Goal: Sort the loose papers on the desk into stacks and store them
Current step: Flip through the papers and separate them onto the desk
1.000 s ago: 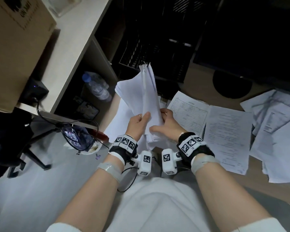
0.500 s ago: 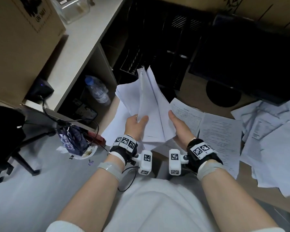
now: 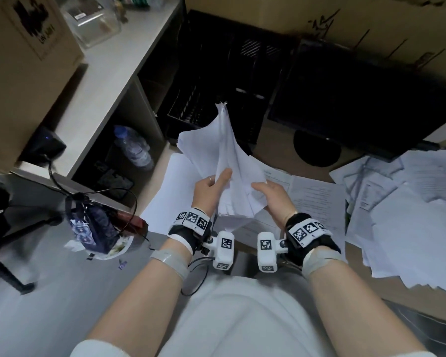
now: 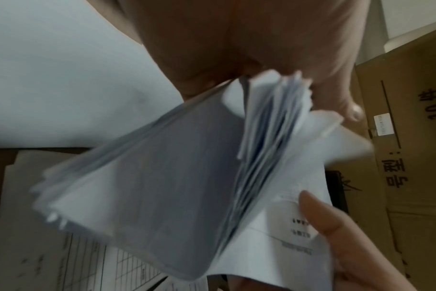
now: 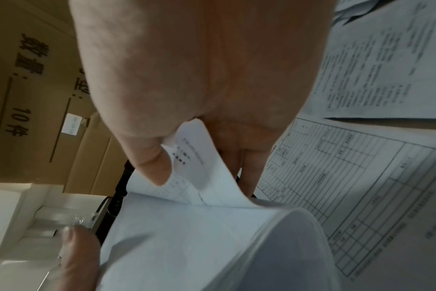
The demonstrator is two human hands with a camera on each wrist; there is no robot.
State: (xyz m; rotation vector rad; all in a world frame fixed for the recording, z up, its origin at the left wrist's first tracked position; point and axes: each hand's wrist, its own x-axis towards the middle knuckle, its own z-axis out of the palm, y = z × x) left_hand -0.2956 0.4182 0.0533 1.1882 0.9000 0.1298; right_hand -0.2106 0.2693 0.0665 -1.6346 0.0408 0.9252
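Note:
I hold a thick bundle of white papers [image 3: 227, 161] upright over the desk's near edge. My left hand [image 3: 211, 186] grips its left side, thumb on the front sheets; in the left wrist view the bundle [image 4: 162, 196] fans out below my palm. My right hand [image 3: 271, 194] pinches the right-hand sheets [image 5: 199, 163] between thumb and fingers. Printed forms [image 3: 317, 202] lie flat on the desk under and to the right of the bundle. A loose heap of sheets [image 3: 402, 210] covers the desk's right side.
Black mesh file trays [image 3: 216, 81] stand at the back of the desk, a dark monitor [image 3: 358, 99] with a round base beside them. A side shelf [image 3: 108, 81] on the left holds a cardboard box, and a water bottle [image 3: 134, 148] lies below it. Cardboard boxes [image 3: 345, 16] line the back.
The bundle's sheets, spread apart half a second ago, have come together into a narrower peak. My right hand has moved from the bundle's outer edge to pinching its lower right sheets.

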